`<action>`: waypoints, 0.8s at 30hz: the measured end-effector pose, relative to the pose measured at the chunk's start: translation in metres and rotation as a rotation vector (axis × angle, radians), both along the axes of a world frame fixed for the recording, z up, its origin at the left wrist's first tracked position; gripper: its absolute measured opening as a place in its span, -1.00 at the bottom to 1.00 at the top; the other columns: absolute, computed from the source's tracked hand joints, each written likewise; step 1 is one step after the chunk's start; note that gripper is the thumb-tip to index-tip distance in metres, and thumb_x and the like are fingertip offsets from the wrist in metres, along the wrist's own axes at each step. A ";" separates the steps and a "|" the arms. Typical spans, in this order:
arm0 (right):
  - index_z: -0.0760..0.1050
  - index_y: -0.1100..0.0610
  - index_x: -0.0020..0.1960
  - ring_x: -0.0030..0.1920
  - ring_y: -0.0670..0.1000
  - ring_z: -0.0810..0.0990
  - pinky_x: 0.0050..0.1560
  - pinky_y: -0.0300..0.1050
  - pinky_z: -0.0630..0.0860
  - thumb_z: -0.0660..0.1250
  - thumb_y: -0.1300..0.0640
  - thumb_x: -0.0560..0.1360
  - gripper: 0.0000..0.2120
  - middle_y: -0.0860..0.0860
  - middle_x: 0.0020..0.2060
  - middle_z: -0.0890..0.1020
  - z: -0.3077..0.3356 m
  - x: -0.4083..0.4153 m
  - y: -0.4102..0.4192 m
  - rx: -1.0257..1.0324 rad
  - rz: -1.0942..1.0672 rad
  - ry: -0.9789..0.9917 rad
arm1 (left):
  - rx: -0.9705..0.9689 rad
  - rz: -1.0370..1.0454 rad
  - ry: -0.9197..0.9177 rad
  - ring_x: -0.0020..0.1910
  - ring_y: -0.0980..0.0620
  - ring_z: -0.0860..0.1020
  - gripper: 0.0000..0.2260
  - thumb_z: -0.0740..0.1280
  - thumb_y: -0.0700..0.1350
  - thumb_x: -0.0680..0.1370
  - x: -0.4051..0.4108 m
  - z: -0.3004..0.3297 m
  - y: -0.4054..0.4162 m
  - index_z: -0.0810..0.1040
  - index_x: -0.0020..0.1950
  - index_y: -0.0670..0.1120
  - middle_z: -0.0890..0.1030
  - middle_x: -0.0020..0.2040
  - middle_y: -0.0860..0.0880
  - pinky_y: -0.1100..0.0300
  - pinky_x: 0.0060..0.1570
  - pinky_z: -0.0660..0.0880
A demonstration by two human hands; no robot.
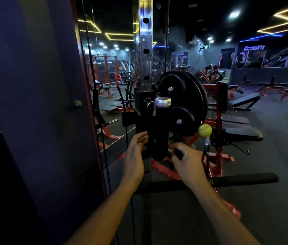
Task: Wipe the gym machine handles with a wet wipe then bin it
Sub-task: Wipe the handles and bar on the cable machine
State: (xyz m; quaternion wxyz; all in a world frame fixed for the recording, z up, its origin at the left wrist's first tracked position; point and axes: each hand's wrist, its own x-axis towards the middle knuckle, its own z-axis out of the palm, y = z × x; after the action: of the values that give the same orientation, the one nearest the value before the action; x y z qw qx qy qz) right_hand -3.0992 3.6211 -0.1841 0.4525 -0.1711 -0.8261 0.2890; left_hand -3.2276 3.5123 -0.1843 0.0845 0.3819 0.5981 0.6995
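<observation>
A black cylindrical handle (160,128) with a silver cap hangs upright on the cable machine, in front of its black pulley wheels (189,96). My left hand (135,156) is at the handle's left side, fingers straight and touching the dark bracket there. My right hand (186,160) is at the handle's lower end, fingers curled and pinching a small dark part of it. No wet wipe shows in either hand, and no bin is in view.
A chrome upright with holes (145,50) rises behind the handle. A yellow ball (204,130) hangs just right of the pulleys. A long black padded bar (242,179) crosses below my hands. A dark wall panel (33,103) and a mirror (107,96) are at left, red benches (243,135) at right.
</observation>
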 end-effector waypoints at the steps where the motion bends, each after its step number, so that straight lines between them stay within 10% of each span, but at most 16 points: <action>1: 0.63 0.04 0.08 0.07 -0.19 0.59 0.14 -0.25 0.52 0.40 0.31 0.53 -0.78 -0.12 0.01 0.65 -0.002 -0.005 0.005 0.035 -0.029 -0.077 | -0.012 0.012 -0.010 0.29 0.13 0.55 -0.64 0.09 -0.01 0.59 -0.003 -0.004 -0.001 0.55 0.29 0.13 0.60 0.27 0.06 0.02 0.40 0.44; 6: 0.49 0.02 -0.27 -0.28 -0.08 0.53 -0.20 -0.17 0.44 0.22 0.27 0.56 -0.72 -0.07 -0.34 0.53 0.022 -0.037 0.013 -0.031 -0.088 -0.139 | -0.090 0.051 -0.026 0.28 0.12 0.56 -0.66 0.14 -0.26 0.68 -0.018 -0.022 -0.008 0.53 0.34 0.06 0.62 0.23 0.08 -0.04 0.41 0.44; 10: 0.42 0.07 -0.15 -0.47 -0.34 0.55 -0.45 -0.48 0.41 0.05 0.30 0.69 -0.69 -0.25 -0.51 0.58 0.035 -0.060 0.011 -0.031 0.065 -0.237 | -0.167 0.050 0.036 0.29 0.17 0.55 -0.64 0.17 -0.29 0.68 -0.023 -0.028 -0.013 0.52 0.34 0.08 0.62 0.25 0.13 0.00 0.38 0.47; 15: 0.68 0.22 0.01 -0.13 -0.27 0.63 -0.08 -0.40 0.46 0.40 0.18 0.52 -0.86 -0.07 -0.14 0.69 0.029 -0.075 0.044 0.216 0.031 -0.316 | -0.209 0.031 0.053 0.22 0.20 0.57 -0.65 0.19 -0.28 0.68 -0.026 -0.035 -0.015 0.51 0.34 0.10 0.61 0.23 0.16 0.03 0.29 0.52; 20: 0.70 0.19 -0.01 -0.14 -0.40 0.54 -0.08 -0.48 0.38 0.41 0.28 0.53 -0.90 -0.19 -0.20 0.58 0.048 -0.078 0.057 0.230 0.165 -0.521 | -0.173 0.068 -0.005 0.22 0.11 0.59 -0.60 0.17 -0.32 0.66 -0.024 -0.039 -0.004 0.50 0.34 0.12 0.62 0.22 0.09 -0.07 0.29 0.53; 24: 0.63 0.24 0.19 0.14 -0.07 0.60 0.18 -0.20 0.47 0.34 0.33 0.56 -0.77 0.06 0.08 0.65 0.057 -0.069 0.062 0.387 0.214 -0.639 | -0.145 0.057 -0.031 0.20 0.13 0.60 -0.59 0.16 -0.33 0.66 -0.019 -0.035 0.002 0.48 0.34 0.13 0.61 0.21 0.11 0.04 0.24 0.53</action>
State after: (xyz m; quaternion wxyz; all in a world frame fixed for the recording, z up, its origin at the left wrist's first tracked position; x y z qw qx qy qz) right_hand -3.1685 3.6828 -0.1276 0.1636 -0.0768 -0.9778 0.1057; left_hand -3.2469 3.5145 -0.2196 0.1015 0.3466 0.6563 0.6624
